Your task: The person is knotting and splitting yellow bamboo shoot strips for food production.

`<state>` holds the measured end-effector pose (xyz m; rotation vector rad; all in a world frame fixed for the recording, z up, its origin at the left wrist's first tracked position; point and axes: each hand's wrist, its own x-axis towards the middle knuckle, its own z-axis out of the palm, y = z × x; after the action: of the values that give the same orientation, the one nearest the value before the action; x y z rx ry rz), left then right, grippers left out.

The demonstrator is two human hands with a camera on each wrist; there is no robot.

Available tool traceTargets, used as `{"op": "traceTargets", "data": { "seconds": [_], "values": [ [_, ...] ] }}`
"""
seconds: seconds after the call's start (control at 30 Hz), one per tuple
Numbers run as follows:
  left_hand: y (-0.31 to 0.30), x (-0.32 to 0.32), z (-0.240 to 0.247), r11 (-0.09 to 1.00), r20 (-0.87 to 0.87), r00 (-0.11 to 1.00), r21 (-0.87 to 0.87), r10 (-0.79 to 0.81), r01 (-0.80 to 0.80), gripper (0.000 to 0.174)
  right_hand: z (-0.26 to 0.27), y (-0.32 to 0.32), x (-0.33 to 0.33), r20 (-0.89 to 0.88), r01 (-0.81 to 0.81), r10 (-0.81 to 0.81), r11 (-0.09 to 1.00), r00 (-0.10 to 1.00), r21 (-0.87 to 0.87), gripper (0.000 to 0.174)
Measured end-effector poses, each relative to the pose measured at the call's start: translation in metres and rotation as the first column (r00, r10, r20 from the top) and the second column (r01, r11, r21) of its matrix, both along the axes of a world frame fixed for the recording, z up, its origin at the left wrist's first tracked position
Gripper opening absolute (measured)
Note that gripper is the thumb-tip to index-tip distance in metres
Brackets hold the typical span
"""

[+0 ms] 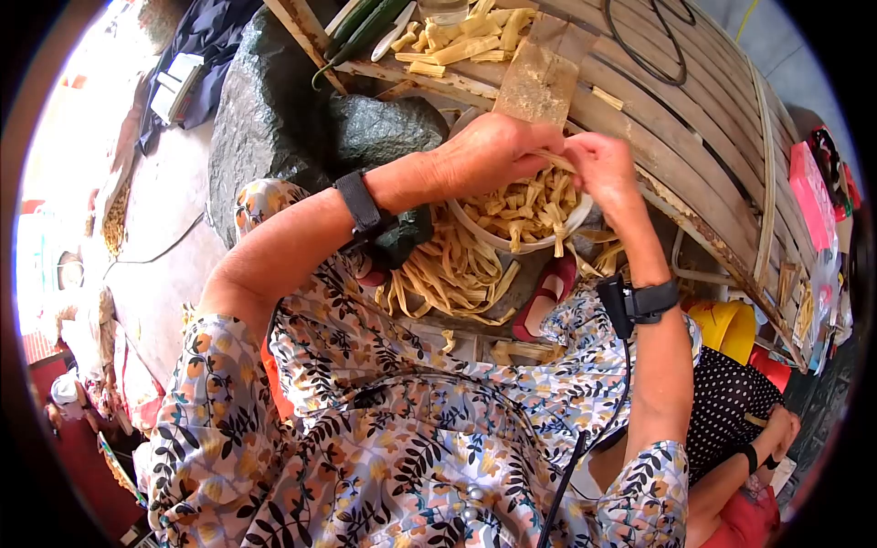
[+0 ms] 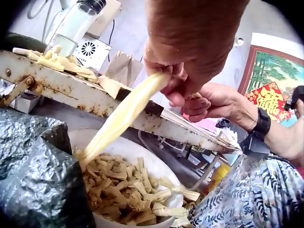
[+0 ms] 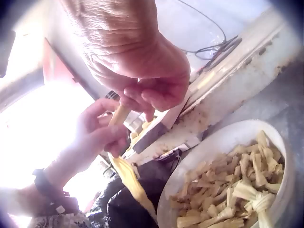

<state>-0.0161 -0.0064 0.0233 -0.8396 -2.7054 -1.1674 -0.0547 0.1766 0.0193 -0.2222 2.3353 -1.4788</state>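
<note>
A long, pale yellow, flattened strip point(image 2: 124, 114) hangs from my left hand point(image 1: 498, 151), which pinches it near one end. My right hand point(image 1: 605, 169) is close beside the left, with its curled fingertips pinching the short end of the same strip point(image 3: 120, 115). Both hands are over a white basin point(image 2: 142, 148) heaped with short, knotted yellowish pieces point(image 1: 521, 205). From the left wrist view, the strip's free end reaches down to the basin's edge, beside a dark plastic bag point(image 2: 42, 175). Part of the left fingers is hidden behind the hand.
Loose long strips point(image 1: 448, 279) lie on the ground below the basin. Behind it stands a slatted wooden table point(image 1: 681, 119) with a rusty frame, holding yellow pieces point(image 1: 475, 46), a board point(image 1: 539, 78) and green cucumbers point(image 1: 365, 27). Another person's arm point(image 1: 731, 489) shows at lower right.
</note>
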Motion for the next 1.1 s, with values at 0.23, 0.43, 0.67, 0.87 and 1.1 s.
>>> {"op": "traceTargets", "data": {
  "seconds": [0.23,0.43,0.67,0.87,1.1],
  "values": [
    [-0.028,-0.016,0.003,0.998,0.09,0.994,-0.015,-0.057,0.059,0.019,0.001,0.03,-0.006,-0.027,-0.051,0.052,0.997,0.998,0.062,0.012],
    [-0.043,-0.027,0.018,0.876,0.45,0.782,0.416,-0.432,0.245,0.018,0.044,0.008,0.022,0.281,-0.467,0.558,0.82,0.781,-0.331,0.024],
    [-0.015,-0.021,-0.008,0.565,0.542,0.389,0.823,-0.745,-0.064,0.028,0.054,0.004,0.022,0.09,-0.354,0.495,0.725,0.864,-0.591,0.038],
    [0.011,-0.004,-0.028,0.374,0.413,0.219,0.906,-0.884,-0.196,0.044,0.051,-0.007,0.028,0.032,-0.249,0.27,0.923,0.962,-0.293,0.031],
    [0.017,-0.005,-0.036,0.414,0.587,0.433,0.801,-0.684,-0.433,0.025,0.02,-0.008,0.015,-0.7,-0.094,0.153,0.988,0.697,0.122,0.029]
  ]
}}
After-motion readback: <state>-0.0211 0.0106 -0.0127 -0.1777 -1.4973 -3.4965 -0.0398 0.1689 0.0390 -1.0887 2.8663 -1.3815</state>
